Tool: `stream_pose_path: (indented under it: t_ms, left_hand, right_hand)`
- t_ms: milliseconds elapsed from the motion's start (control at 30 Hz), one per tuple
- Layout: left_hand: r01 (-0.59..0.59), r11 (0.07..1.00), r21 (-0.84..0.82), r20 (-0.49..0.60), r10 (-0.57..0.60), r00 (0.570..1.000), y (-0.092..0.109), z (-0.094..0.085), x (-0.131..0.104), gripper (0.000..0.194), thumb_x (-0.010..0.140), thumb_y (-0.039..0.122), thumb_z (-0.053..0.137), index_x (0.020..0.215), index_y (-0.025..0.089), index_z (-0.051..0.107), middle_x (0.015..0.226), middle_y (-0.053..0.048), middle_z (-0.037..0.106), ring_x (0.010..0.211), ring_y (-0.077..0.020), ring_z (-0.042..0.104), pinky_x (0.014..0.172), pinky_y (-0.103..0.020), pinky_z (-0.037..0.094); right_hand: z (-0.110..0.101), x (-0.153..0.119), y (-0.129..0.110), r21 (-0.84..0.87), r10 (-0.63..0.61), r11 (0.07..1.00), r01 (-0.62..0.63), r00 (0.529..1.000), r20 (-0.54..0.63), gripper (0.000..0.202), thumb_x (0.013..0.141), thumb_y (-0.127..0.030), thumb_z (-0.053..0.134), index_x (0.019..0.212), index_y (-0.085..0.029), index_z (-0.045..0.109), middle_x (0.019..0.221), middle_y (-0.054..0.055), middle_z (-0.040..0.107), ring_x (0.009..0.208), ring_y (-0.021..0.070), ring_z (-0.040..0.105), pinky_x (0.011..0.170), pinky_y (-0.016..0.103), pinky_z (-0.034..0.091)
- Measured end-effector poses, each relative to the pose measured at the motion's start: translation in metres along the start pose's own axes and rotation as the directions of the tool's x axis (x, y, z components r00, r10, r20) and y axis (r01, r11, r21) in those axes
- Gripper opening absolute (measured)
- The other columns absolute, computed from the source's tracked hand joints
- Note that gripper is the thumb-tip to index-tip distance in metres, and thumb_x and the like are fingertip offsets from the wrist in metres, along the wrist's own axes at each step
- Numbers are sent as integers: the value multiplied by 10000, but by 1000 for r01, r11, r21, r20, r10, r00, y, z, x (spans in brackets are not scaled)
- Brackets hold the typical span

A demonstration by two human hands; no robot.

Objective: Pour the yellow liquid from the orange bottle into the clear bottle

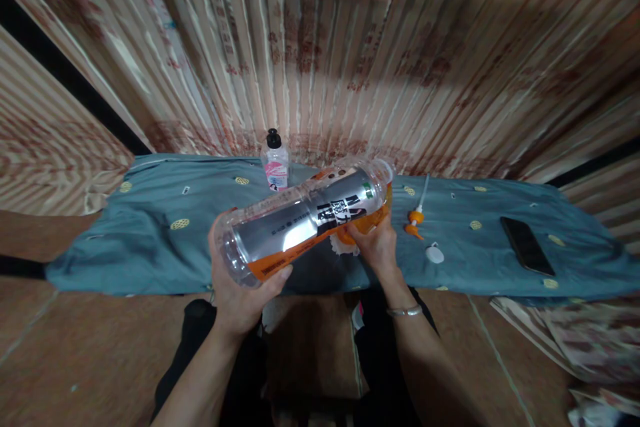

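Observation:
A large clear bottle (300,220) with a silver and orange label lies tilted across the middle, its base at the left and its neck higher at the right. Wrapped round its base end is my left hand (245,293). My right hand (377,243) grips an orange container (373,217) beneath the neck of the clear bottle. The container is partly hidden by the clear bottle and my fingers, and the neck overlaps its top. Whether liquid passes between them cannot be made out.
A small bottle with a black cap (276,163) stands behind on the blue cloth-covered table (150,227). To the right lie an orange pump head (415,219), a round white cap (435,253) and a dark phone (527,245). A pleated curtain (320,60) hangs behind.

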State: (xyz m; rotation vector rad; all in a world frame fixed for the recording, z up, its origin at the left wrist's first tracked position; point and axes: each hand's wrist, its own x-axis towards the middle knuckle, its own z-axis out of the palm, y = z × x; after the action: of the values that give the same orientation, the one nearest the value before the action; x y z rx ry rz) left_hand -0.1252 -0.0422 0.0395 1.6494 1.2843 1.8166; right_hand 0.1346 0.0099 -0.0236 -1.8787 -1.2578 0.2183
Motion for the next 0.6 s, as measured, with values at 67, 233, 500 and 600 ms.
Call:
stream_pose_path:
  t_ms: [67,233,500,600]
  left_hand:
    - [-12,1000,21,-3,12,1000,-1,0,0,922,648,571,929,1422,265,533,1320,-105,624,1206,-336,676,1079,-525,574]
    - [-37,999,35,3,37,999,-1,0,1,913,670,599,912,1430,271,528,1293,-99,638,1157,-315,692,1029,-488,593]
    - [-79,996,36,14,78,997,-2,1,1,902,698,574,909,1451,267,519,1292,-103,640,1155,-314,696,1024,-487,599]
    - [-88,994,60,8,88,996,-3,1,0,910,697,572,911,1454,256,519,1328,-114,621,1197,-321,676,1058,-497,582]
  right_hand:
    - [0,0,-1,1,4,1000,-4,1000,-4,953,672,-611,822,1412,-114,487,1122,206,782,995,385,776,817,455,600]
    - [-1,0,-2,-17,28,999,-28,1000,8,959,653,-599,840,1399,-111,487,1096,211,784,996,403,773,817,467,597]
    - [-2,0,-4,-28,12,1000,-12,1000,7,925,691,-603,821,1384,-92,484,1068,222,783,955,390,778,808,444,587]
    - [-3,0,-4,-38,21,999,-21,1000,14,914,706,-627,808,1370,-92,479,1097,239,776,978,395,774,823,446,582]
